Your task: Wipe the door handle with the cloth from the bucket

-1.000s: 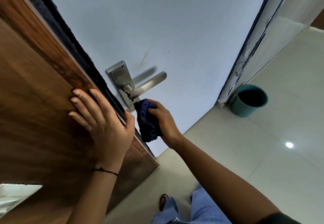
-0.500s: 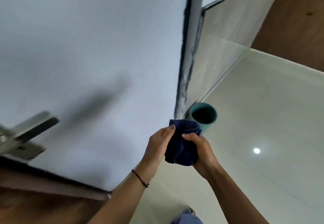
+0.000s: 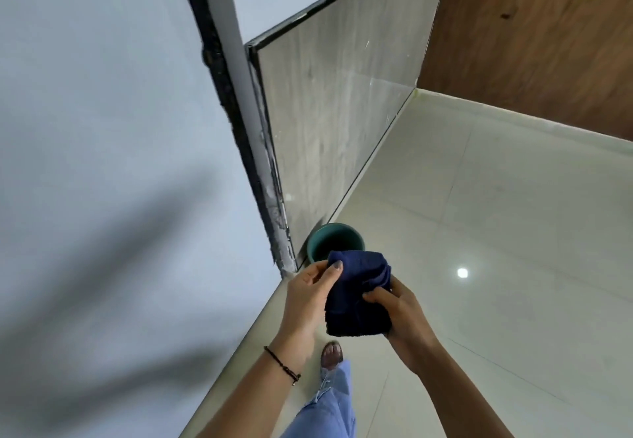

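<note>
A dark blue cloth (image 3: 358,295) is bunched between both my hands at the lower middle of the head view. My left hand (image 3: 310,295) pinches its upper left corner with thumb and fingers. My right hand (image 3: 399,314) grips its right side and underside. Just beyond the cloth, a teal bucket (image 3: 317,242) stands on the floor against the wall corner, its near rim hidden by the cloth. The door handle is out of view.
A pale blue wall (image 3: 102,129) fills the left side, ending at a chipped dark corner edge (image 3: 246,150). A grey tiled wall panel (image 3: 335,112) and a wooden surface (image 3: 534,37) lie beyond. Glossy cream floor tiles (image 3: 496,232) spread right. My foot (image 3: 331,355) steps below the cloth.
The view swung right, away from the door and its handle. My left hand left the door and joined my right on the cloth, and the bucket now sits closer, right behind the cloth.
</note>
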